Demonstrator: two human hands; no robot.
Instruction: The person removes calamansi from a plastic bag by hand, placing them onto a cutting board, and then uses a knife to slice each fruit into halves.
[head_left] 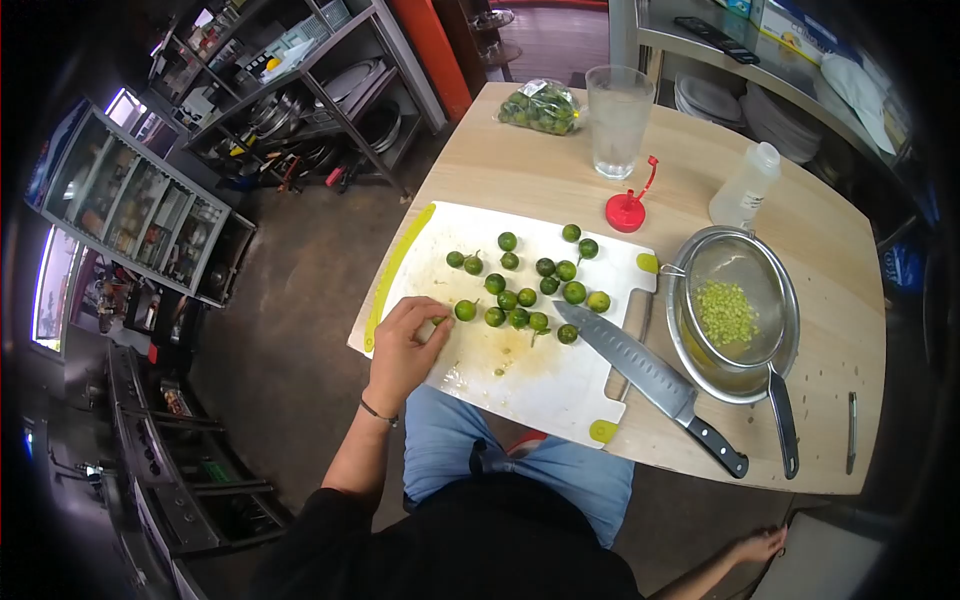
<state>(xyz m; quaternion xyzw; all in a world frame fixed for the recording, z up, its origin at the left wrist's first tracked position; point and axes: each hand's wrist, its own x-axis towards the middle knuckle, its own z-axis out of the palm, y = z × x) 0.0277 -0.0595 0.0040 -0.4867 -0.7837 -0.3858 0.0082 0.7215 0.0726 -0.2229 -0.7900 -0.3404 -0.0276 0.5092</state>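
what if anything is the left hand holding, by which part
The left hand seems to pinch a green citrus fruit; the gripped part is hidden.

My wooden table (830, 300) holds a white board (550, 382), a bowl (715, 382), a bottle (743, 190), a glass (618, 125), a red lid (626, 212) and a bag (540, 107).

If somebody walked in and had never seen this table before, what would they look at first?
Probably the green fruits scattered over the white board, with the left hand at their left. Next might come the big knife, lying across the board's right side with its black handle over the table. The red cap just behind the board stands out too.
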